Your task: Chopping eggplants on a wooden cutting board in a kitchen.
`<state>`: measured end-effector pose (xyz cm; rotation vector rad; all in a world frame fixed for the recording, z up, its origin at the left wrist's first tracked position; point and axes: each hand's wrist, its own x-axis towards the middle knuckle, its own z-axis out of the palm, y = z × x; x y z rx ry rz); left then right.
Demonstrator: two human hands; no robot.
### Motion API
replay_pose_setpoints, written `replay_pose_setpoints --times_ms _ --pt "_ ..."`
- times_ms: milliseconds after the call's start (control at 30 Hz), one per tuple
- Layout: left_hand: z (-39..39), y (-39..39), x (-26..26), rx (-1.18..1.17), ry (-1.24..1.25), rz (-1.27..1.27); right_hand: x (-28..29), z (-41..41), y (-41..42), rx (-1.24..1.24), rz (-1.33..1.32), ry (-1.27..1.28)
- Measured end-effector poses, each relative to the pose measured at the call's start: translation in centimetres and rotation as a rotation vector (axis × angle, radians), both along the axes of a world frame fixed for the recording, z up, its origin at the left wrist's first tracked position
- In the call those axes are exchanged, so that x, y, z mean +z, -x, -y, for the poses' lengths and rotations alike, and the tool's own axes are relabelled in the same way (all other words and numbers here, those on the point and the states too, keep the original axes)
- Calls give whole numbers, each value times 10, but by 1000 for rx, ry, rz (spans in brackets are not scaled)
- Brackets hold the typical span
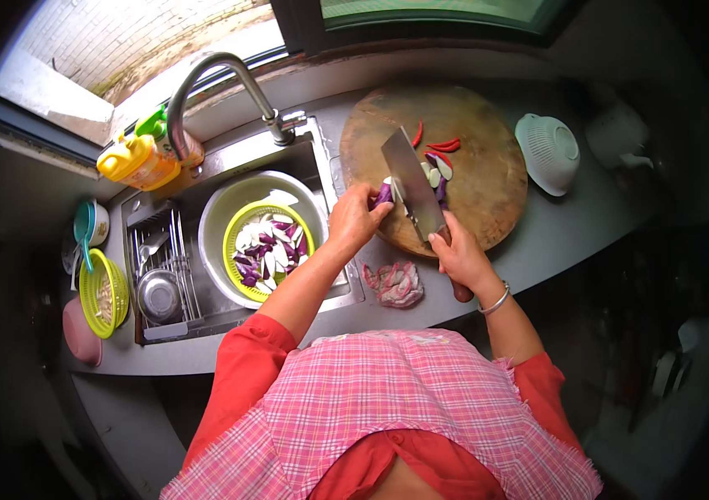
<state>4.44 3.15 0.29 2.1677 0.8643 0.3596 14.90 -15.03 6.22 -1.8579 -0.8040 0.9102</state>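
My left hand grips a short piece of purple eggplant near the left part of a round wooden chopping board. The wooden-handled cleaver is in my right hand, its broad blade tilted beside the cut face of the eggplant. Right of the blade lie cut eggplant pieces, and several red chilies rest behind them. In the sink, a yellow-green colander full of cut eggplant stands inside a metal basin.
A crumpled cloth lies before the board. A white plastic basket sits at its right. The faucet arches over the sink, with yellow bottle behind. Left of the sink are a green colander and a pink bowl.
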Motion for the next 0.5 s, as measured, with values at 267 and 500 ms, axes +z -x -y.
replay_pose_setpoints --times_ms 267,500 --pt "-1 -2 -2 46 156 -40 11 13 4 92 -56 102" --pt "10 -1 5 -53 -257 16 -38 -31 2 34 250 -23"
